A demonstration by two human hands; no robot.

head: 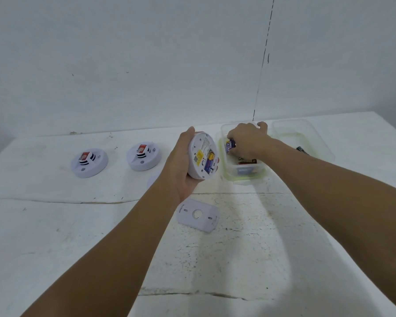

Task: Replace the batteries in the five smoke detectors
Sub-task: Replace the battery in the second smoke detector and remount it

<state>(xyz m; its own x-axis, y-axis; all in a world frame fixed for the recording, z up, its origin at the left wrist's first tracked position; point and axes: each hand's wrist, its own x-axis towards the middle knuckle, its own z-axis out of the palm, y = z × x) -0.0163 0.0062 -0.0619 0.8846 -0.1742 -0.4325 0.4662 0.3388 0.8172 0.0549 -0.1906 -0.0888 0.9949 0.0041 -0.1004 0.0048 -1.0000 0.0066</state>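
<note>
Backplate (pixel 198 215) lies nearest; left hand (pixel 181 170) grips detector (pixel 202 155), right fingers (pixel 232 143) seemingly pinch battery (pixel 230 144).

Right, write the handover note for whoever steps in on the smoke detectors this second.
Left hand grips an opened smoke detector, back facing up, one battery already seated in its bay.
Right hand is in the near clear container, pinching a purple battery; more batteries lie inside.
The detector's back plate lies on the table below the left hand.
Two closed detectors sit at left, apparently untouched.
A second clear tub sits far right.
Left: fit this battery, refit plate, do the rest; only three detectors clearly visible.
</note>
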